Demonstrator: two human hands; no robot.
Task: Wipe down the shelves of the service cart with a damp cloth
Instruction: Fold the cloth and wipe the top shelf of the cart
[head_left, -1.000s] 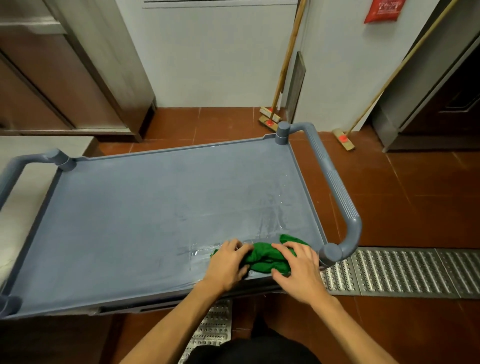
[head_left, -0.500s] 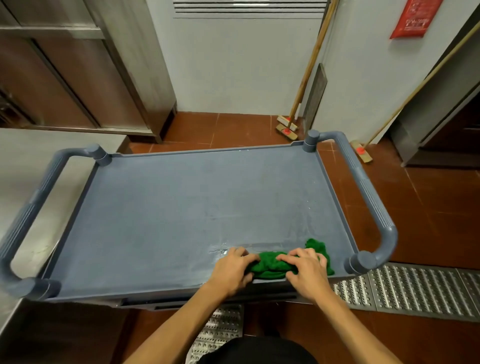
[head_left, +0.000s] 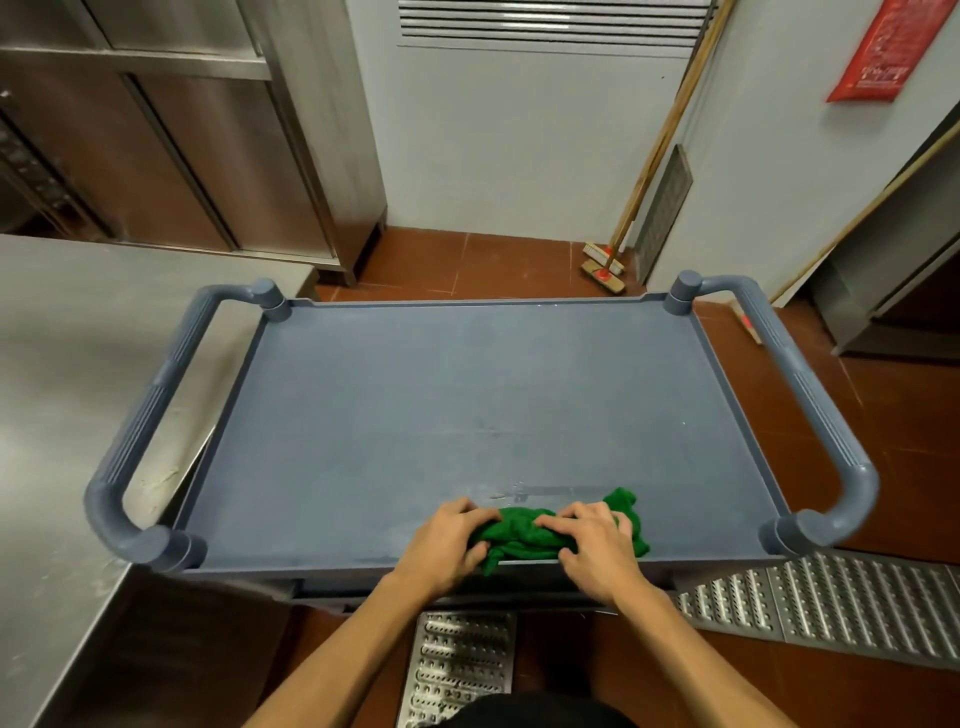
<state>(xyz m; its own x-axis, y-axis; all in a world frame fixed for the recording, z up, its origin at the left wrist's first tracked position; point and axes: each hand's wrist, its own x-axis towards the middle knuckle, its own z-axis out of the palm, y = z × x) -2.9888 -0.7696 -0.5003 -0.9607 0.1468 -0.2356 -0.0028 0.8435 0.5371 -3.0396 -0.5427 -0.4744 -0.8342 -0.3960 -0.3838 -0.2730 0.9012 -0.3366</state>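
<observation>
Brushed steel table (head_left: 78, 389) sits well left of the hands. Next, left hand (head_left: 448, 544): forearm in from below, palm down, fingers curled onto the left end of the crumpled green cloth (head_left: 524, 535), gripping it. Cloth lies between both hands on the grey-blue plastic cart shelf (head_left: 467, 405), against the near rim, with its tail sticking out past the right hand (head_left: 597, 552). That hand is palm down, fingers bent over the cloth, gripping too. Wet streak (head_left: 545, 491) just beyond the fingertips. Perforated metal floor grate (head_left: 831, 608) lower right.
</observation>
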